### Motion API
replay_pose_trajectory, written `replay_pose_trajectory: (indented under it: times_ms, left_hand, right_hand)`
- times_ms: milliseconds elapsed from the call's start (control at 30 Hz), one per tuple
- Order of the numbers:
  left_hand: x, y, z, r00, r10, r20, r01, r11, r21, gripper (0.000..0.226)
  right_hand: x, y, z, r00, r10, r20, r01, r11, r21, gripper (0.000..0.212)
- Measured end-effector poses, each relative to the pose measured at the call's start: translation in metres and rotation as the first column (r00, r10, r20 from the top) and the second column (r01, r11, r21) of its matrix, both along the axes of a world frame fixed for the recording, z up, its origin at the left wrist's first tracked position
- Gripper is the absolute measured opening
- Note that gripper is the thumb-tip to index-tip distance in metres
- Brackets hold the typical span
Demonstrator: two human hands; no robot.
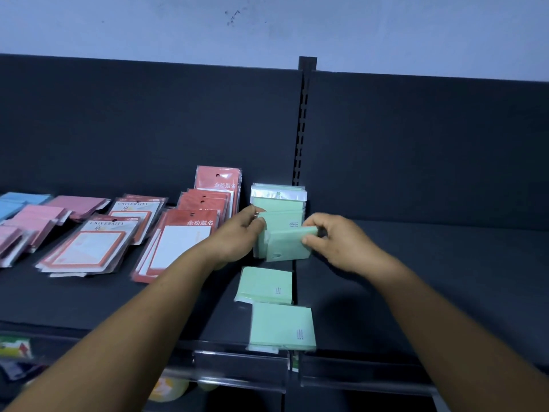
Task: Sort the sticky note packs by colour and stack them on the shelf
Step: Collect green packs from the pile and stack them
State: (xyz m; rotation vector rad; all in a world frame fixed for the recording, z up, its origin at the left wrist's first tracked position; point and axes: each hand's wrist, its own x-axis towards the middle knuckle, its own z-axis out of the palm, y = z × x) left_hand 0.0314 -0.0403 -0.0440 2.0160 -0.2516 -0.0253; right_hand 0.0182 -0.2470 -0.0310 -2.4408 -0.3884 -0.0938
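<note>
Head view: both hands (242, 230) (332, 242) pinch green packs (285, 245)

Dark shelf (416, 278) bears blue (17, 203), pink (38, 218), red (184, 239), green packs (282, 325).

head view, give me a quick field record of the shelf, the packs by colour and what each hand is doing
shelf: dark shelf
left hand: left hand grips green packs
right hand: right hand pinches the same green packs
green leaning: upright green packs against the back panel
green flat: two loose green packs nearer the front edge
red: red packs left of the green
far left: pink packs, blue packs
</note>
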Motion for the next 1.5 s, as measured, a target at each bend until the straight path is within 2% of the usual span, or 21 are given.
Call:
replay_pose_trajectory:
  times_ms: [100, 200, 333, 500, 600, 667, 833, 967, 1133, 1333, 1500]
  left_hand:
    - [-0.008, -0.004, 0.007, 0.998, -0.053, -0.046, 0.049, 0.995, -0.087, 0.020]
    - [-0.009, -0.001, 0.001, 0.992, -0.101, -0.070, 0.094, 0.990, -0.105, 0.034]
    - [-0.002, 0.002, -0.011, 0.996, -0.072, -0.060, 0.076, 0.994, 0.081, 0.036]
    - [0.008, -0.005, 0.001, 0.997, 0.016, 0.080, -0.032, 0.978, 0.207, 0.027]
    - [0.013, -0.009, -0.001, 0.996, 0.029, 0.084, -0.062, 0.902, 0.428, 0.023]
    - [0.015, -0.013, -0.006, 0.995, 0.081, 0.063, -0.102, 0.850, 0.517, 0.025]
    - [0.027, -0.020, -0.006, 0.984, 0.171, 0.058, -0.174, 0.820, 0.545, 0.028]
    - [0.037, -0.020, -0.006, 0.967, 0.220, 0.129, -0.254, 0.809, 0.529, 0.015]
    - [0.046, -0.024, -0.008, 0.950, 0.290, 0.112, -0.305, 0.800, 0.516, 0.013]
    - [0.049, -0.028, -0.011, 0.935, 0.313, 0.168, -0.353, 0.766, 0.537, 0.033]
    - [0.049, -0.028, -0.010, 0.932, 0.326, 0.156, -0.357, 0.759, 0.544, 0.039]
  right_hand:
    - [0.010, 0.013, -0.010, 0.993, -0.117, 0.034, 0.116, 0.993, 0.034, 0.020]
    - [0.015, 0.019, -0.016, 0.982, -0.185, 0.020, 0.183, 0.980, 0.082, 0.032]
    - [0.017, 0.020, -0.024, 0.975, -0.176, -0.140, 0.190, 0.977, 0.094, 0.046]
    - [0.025, 0.024, -0.014, 0.974, -0.214, -0.069, 0.222, 0.961, 0.162, 0.020]
    - [0.028, 0.028, -0.016, 0.975, -0.198, -0.098, 0.207, 0.974, 0.093, 0.017]
    - [0.030, 0.031, -0.023, 0.974, -0.193, -0.115, 0.202, 0.976, 0.076, 0.020]
    - [0.044, 0.036, -0.024, 0.966, -0.241, -0.094, 0.246, 0.968, 0.048, 0.018]
    - [0.059, 0.042, -0.031, 0.943, -0.321, -0.085, 0.326, 0.944, 0.048, 0.026]
    - [0.070, 0.047, -0.033, 0.918, -0.389, -0.071, 0.392, 0.920, 0.020, 0.032]
    - [0.074, 0.050, -0.033, 0.916, -0.399, -0.043, 0.400, 0.916, 0.020, 0.030]
    - [0.076, 0.050, -0.033, 0.912, -0.410, -0.029, 0.411, 0.911, 0.035, 0.036]
